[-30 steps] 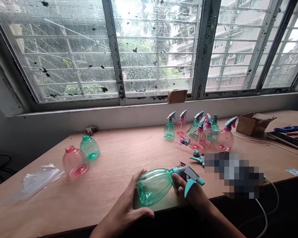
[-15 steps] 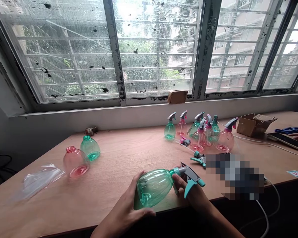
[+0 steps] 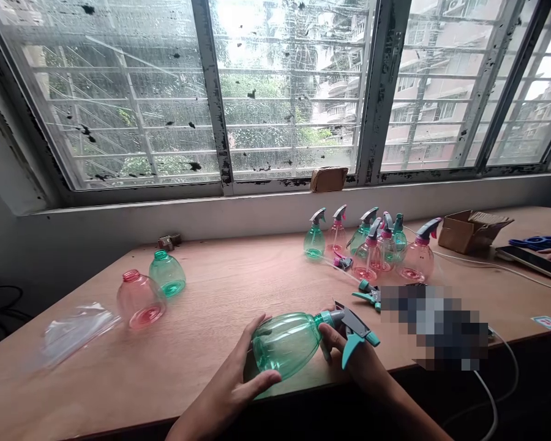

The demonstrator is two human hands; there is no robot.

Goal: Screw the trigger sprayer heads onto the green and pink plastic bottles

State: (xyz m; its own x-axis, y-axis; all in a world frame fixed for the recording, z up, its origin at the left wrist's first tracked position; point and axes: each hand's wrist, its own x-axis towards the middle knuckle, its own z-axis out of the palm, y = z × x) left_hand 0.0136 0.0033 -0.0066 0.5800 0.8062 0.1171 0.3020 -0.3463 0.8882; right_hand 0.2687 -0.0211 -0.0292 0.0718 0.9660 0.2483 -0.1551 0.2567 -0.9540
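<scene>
A clear green spray bottle (image 3: 287,346) lies on its side over the table's front edge, its neck pointing right. My left hand (image 3: 234,380) is wrapped round the bottle's base, the thumb along its lower side and the fingers behind. At the neck, my right hand (image 3: 344,349) grips near the collar of the grey and teal trigger sprayer (image 3: 352,327), which sits on the bottle mouth. Whether its threads are fully seated I cannot tell. Some right fingers are hidden behind the sprayer.
Uncapped pink (image 3: 140,300) and green (image 3: 168,274) bottles stand left by a plastic bag (image 3: 78,331). Several bottles with sprayers (image 3: 416,260) stand back right. Loose pink (image 3: 343,262) and teal (image 3: 370,295) sprayer heads, a cardboard box (image 3: 468,231) and a blurred patch lie right.
My left thumb has moved up and now rests against the bottle's lower side. The left hand's grip has shifted slightly. The right hand and sprayer have hardly moved.
</scene>
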